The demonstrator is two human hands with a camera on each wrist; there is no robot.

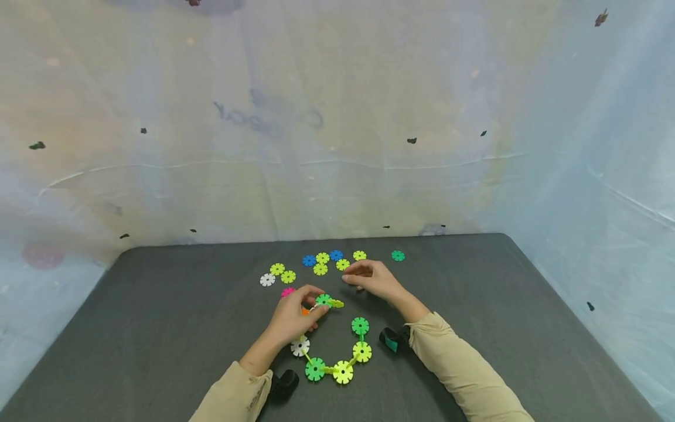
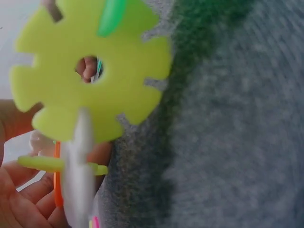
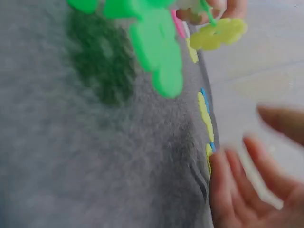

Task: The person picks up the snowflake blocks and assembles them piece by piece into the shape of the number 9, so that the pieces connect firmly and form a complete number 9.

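My left hand (image 1: 289,316) pinches the upper end of a curved chain of notched plastic interlocking discs. Past its fingertips stick out a green disc (image 1: 323,300) and a yellow disc (image 2: 52,90); an orange disc (image 1: 305,312) shows between thumb and fingers. The chain bends below the hand through a white disc (image 1: 300,347), a green disc (image 1: 314,370) and yellow discs (image 1: 343,373) to a green disc (image 1: 360,326) at its other end. Part of it is hidden by the left hand. My right hand (image 1: 373,279), fingers apart in the right wrist view, holds nothing near the loose discs.
Loose yellow discs (image 1: 320,269), blue discs (image 1: 309,261) and a white disc (image 1: 267,279) lie toward the back of the dark grey table (image 1: 174,328). A pink disc (image 1: 287,292) lies beside the left hand, a green disc (image 1: 398,255) farther right. Pale sheeting (image 1: 327,193) rises behind.
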